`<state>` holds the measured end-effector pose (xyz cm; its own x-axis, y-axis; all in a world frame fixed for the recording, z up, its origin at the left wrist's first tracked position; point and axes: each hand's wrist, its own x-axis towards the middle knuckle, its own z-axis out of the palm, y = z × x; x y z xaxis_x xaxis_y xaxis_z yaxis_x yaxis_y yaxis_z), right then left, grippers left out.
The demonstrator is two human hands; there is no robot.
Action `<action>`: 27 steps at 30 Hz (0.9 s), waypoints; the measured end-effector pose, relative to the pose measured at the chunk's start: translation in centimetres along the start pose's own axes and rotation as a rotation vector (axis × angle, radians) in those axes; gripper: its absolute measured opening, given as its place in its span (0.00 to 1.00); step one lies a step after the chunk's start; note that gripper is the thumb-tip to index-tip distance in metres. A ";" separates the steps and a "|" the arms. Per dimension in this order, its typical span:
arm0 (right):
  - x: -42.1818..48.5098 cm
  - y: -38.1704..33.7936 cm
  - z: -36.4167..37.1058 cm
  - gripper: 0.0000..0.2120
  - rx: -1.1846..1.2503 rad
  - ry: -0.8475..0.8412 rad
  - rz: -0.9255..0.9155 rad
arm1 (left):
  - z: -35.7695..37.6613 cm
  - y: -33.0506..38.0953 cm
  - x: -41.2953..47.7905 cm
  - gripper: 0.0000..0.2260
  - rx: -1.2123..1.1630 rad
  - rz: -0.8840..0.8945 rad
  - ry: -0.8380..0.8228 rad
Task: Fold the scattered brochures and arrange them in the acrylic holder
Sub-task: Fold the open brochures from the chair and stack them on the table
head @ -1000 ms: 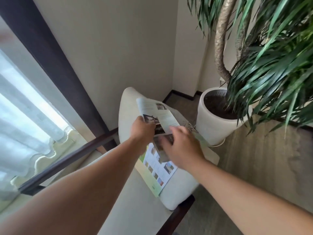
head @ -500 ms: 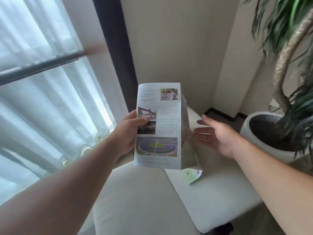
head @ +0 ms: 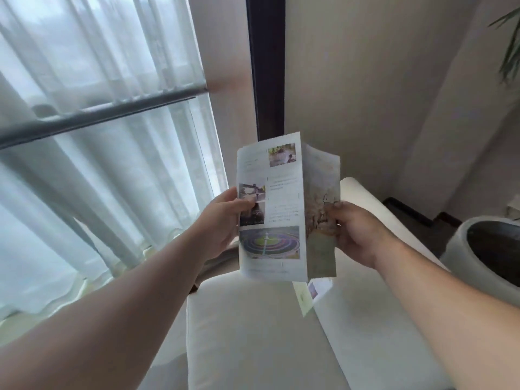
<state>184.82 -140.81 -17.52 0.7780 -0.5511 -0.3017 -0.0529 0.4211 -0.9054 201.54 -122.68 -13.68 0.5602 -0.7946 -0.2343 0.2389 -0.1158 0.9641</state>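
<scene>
A printed brochure (head: 277,218) with photos and text is held upright in the air in front of me, its right panel bent back along a crease. My left hand (head: 225,223) pinches its left edge, thumb on the printed face. My right hand (head: 354,232) grips the right panel, fingers curled round its edge. Below the held sheet, the corner of a second brochure (head: 309,294) lies on the white cushioned chair (head: 253,333). No acrylic holder is in view.
A sheer curtain (head: 98,136) and a dark window rail fill the left. A dark frame post (head: 267,66) and a beige wall stand behind. A white plant pot (head: 461,249) sits on the floor at the right, with leaves at the top right corner.
The brochure was lifted off the chair by my left hand. My right hand, open beside it half a second ago, now grips its right panel. The view has tilted upward.
</scene>
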 end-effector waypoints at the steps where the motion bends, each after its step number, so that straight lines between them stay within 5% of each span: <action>1: 0.0 -0.2 0.7 0.15 0.011 0.013 -0.023 | -0.3 -0.2 0.0 0.16 0.120 -0.008 0.083; 4: 0.1 -0.5 3.1 0.13 -0.008 0.065 -0.078 | -0.5 -0.9 -0.3 0.22 0.328 -0.081 0.272; 9: 0.2 0.2 6.3 0.05 -0.102 0.097 -0.136 | 0.1 -0.7 -1.1 0.21 -0.025 -0.174 0.081; 14: -0.1 1.4 7.8 0.04 -0.125 0.087 -0.161 | 0.6 -1.1 -1.2 0.11 0.079 -0.128 0.165; 17: -0.4 1.4 8.5 0.04 -0.122 0.063 -0.179 | 0.6 -1.4 -1.6 0.16 0.156 -0.263 0.218; 21: -0.8 0.8 9.0 0.06 -0.124 0.016 -0.196 | 0.1 -2.0 -1.7 0.22 0.060 -0.370 0.152; 27: -1.5 1.1 9.1 0.07 -0.120 -0.037 -0.151 | 0.2 -1.3 -1.6 0.16 -0.137 -0.371 0.086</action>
<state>189.33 -132.99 -15.35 0.8049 -0.5739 -0.1507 -0.0066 0.2453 -0.9694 200.23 -121.40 -14.52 0.4787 -0.6604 -0.5785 0.5379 -0.3002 0.7877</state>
